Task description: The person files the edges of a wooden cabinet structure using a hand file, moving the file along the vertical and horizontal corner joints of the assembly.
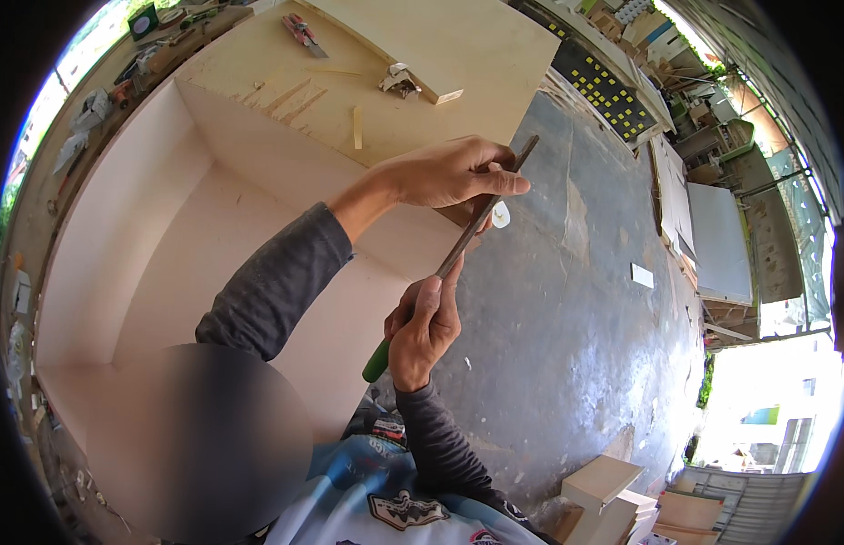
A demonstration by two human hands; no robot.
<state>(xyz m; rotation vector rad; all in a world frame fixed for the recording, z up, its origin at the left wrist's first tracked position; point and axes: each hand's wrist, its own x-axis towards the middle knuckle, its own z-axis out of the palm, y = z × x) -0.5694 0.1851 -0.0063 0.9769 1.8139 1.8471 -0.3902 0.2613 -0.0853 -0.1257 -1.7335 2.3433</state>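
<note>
Near the frame's middle, the right hand (422, 334) is clamping its grip around a long, narrow, dark metal file (464, 240) with a rounded green handle (375, 362). Farther up, the left hand (449, 171) is pinching the brownish, straight blade near its tip. The file is slanting, its tip pointing upper right. Beyond, a red-and-grey utility knife (303, 34) is lying on a cream-coloured panel (249, 68), upper left.

The file (464, 238) is dark brownish grey, its handle (376, 361) plain green. The sleeves (281, 272) are charcoal, the shirt (349, 477) blue and white with a dark-and-tan emblem (407, 510). The box (249, 250) is pale pinkish cream inside; the floor (549, 336) is mottled slate grey. A distant board (607, 98) carries yellow squares on what looks like black.
</note>
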